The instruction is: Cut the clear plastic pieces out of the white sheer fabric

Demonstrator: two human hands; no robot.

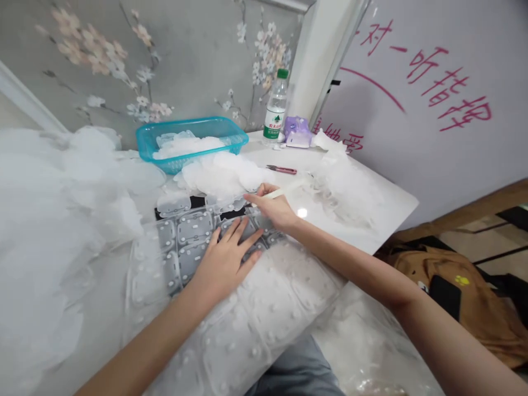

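Note:
A translucent sheet of moulded plastic pads [243, 335] covers the near part of the table, tilting down over its front edge. Spread flat on it, my left hand [226, 258] presses near its far edge with fingers apart. My right hand [274, 209] is closed round a slim white pen-like tool [280, 192] at that far edge. Beneath the sheet and just past it shows a black mat [198, 202]. One loose translucent pad [174, 203] lies at the mat's left corner. What the fingertips of my right hand touch is too small to tell.
Behind the sheet are a pile of white pads [225, 173] and a teal basket [144, 144] with more pads. Small pink-handled snips [281, 169], a water bottle [275, 113], a purple packet [297, 131] and plastic scraps [346, 187] sit farther right. White pads heap up left [41, 247].

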